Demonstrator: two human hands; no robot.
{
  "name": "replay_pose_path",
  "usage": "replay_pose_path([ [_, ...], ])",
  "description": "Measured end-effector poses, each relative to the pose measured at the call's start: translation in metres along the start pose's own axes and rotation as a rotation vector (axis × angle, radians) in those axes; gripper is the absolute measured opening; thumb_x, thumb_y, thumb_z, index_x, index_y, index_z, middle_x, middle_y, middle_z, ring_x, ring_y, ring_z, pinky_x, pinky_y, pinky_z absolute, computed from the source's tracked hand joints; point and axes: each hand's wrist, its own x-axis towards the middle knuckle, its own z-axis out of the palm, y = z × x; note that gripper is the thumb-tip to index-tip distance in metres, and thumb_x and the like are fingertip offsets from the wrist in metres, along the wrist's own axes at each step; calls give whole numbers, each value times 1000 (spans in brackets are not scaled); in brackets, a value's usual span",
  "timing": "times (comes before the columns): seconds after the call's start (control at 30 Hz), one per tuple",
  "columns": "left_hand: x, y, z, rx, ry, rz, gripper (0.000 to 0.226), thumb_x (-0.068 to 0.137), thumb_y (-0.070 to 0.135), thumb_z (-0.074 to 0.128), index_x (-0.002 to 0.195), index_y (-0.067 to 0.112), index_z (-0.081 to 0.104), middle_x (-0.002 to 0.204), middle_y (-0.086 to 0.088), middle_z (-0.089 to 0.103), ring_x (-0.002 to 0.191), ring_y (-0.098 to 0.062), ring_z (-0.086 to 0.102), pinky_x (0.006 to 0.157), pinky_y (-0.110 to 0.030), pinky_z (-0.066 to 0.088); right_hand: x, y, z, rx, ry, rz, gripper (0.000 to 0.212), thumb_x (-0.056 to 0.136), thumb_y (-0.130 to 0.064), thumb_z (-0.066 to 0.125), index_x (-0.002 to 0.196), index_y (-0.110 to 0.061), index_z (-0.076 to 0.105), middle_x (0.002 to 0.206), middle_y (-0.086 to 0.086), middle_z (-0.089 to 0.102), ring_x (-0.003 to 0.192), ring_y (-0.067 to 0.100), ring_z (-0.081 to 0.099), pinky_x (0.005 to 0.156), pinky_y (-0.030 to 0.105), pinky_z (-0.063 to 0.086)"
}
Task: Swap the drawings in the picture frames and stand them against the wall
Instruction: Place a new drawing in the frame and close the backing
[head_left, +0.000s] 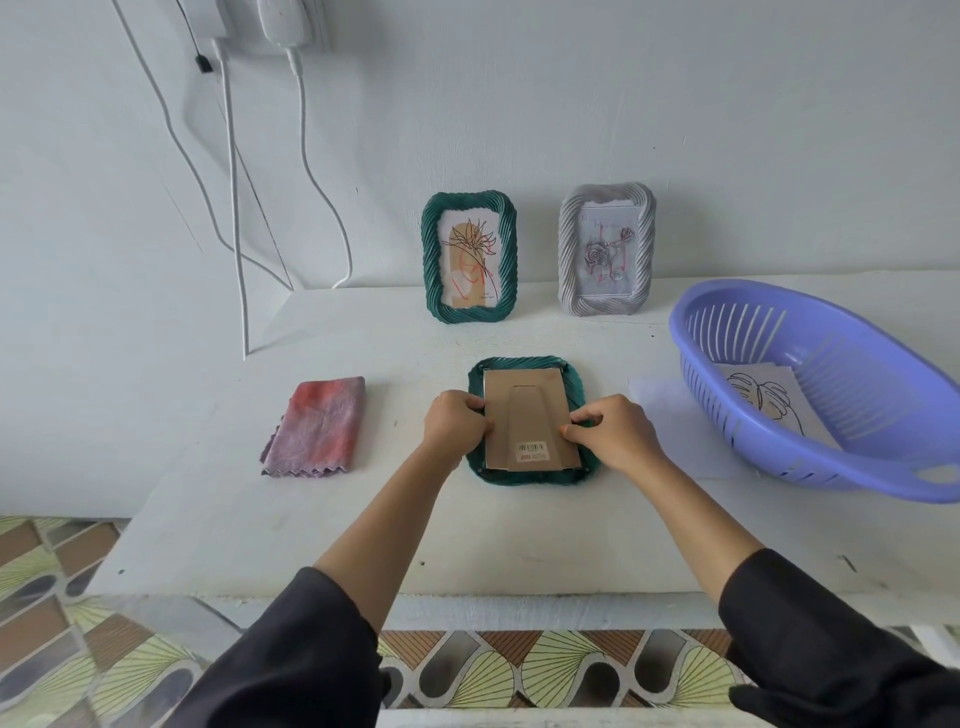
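A green picture frame (530, 475) lies face down in the middle of the white table, its brown cardboard back (530, 415) with a barcode sticker facing up. My left hand (454, 423) grips the frame's left edge with curled fingers. My right hand (608, 428) pinches at the right edge of the cardboard back. Against the wall stand a second green frame (470, 257) with a flower drawing and a grey frame (605, 249) with a rose drawing. A leaf drawing (769, 402) lies inside the purple basket.
The purple plastic basket (831, 478) sits at the right on a white sheet (670, 410). A folded pink-purple cloth (317, 426) lies at the left. White cables (234, 208) hang down the wall at the left. The table's front edge (467, 605) is close to me.
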Motion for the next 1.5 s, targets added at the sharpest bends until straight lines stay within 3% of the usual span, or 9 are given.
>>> replay_pose_path([
  [0.1,1,1,-1,-34,-17,-22,32,80,-2,61,110,7,66,99,-12,65,85,-25,56,76,-33,49,0,-1,-2,-55,-17,8,28,81,-34,66,105,-21,70,112,0,69,106,23,59,87,33,42],
  [0.27,4,7,-1,-35,-4,-62,20,74,7,55,61,22,54,78,-5,55,78,-25,47,70,-34,41,5,-2,-2,-39,-18,40,50,82,-46,60,125,-22,56,127,4,58,119,25,52,98,36,40],
  [0.4,8,7,2,6,-1,-60,26,81,8,58,102,21,68,99,-8,66,101,-31,59,91,-38,49,11,-2,-1,60,-68,27,45,80,-39,65,122,-22,60,87,-5,55,94,23,53,79,31,41],
  [0.5,11,7,1,42,-5,-68,39,84,9,58,121,22,61,117,-10,63,110,-31,57,97,-40,48,13,-1,1,92,-79,22,42,79,-31,69,119,-22,62,105,3,62,108,25,55,85,33,43],
  [0.87,16,4,1,61,-48,-49,46,82,4,55,124,23,59,123,-13,60,111,-33,56,98,-42,48,15,3,3,139,-86,-19,40,80,-29,68,119,-24,63,92,-3,64,93,19,55,76,26,39],
  [0.97,13,1,0,80,-33,-24,41,84,8,57,124,20,59,120,-8,58,107,-29,56,96,-39,49,15,4,3,138,-106,-18,42,80,-33,67,121,-27,61,114,5,67,106,23,57,87,32,45],
  [1.1,7,-3,-12,254,42,146,28,81,20,67,110,16,67,113,-7,55,106,-24,53,89,-33,49,7,5,-5,-13,-94,-51,54,76,-40,70,125,-23,56,120,9,53,116,25,49,97,39,41],
  [1.23,-8,-3,-33,341,-234,317,15,76,17,75,90,10,75,83,4,64,69,0,54,56,-4,38,-7,4,-23,2,-211,-209,28,70,-24,78,96,-18,70,92,-1,50,85,15,47,74,23,38],
  [1.5,-18,-11,-40,504,-334,510,24,70,19,80,93,13,75,104,3,59,91,-8,50,71,-4,36,-17,-1,-32,-96,-355,-328,30,69,-18,80,98,-12,73,92,2,62,85,18,54,81,32,44],
])
